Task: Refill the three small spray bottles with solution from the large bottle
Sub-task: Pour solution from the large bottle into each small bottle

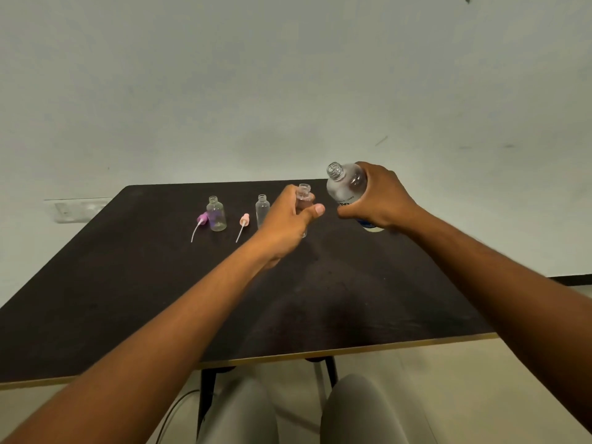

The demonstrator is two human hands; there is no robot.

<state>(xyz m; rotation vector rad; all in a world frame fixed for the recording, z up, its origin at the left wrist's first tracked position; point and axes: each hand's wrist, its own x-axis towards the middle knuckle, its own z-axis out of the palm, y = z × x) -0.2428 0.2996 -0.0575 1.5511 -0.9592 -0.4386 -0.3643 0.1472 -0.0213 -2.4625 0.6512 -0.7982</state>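
I see the dark, matte table (128,299) before a pale wall (288,75); my right hand (381,200) wraps the large clear bottle (346,184), uncapped, tilted left, lifted at far right; my left hand (285,219) grips a small clear bottle (303,195), hiding its body; further left stand two open small bottles (262,209) (216,213); beside them lie a pink sprayer (243,222) and a purple sprayer (201,219), thin tubes trailing near.

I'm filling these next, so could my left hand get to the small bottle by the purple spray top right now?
Probably not yet: the left hand is gripping another small bottle. The path to the bottle by the purple spray top looks free, with only the middle bottle and pink spray top nearby.
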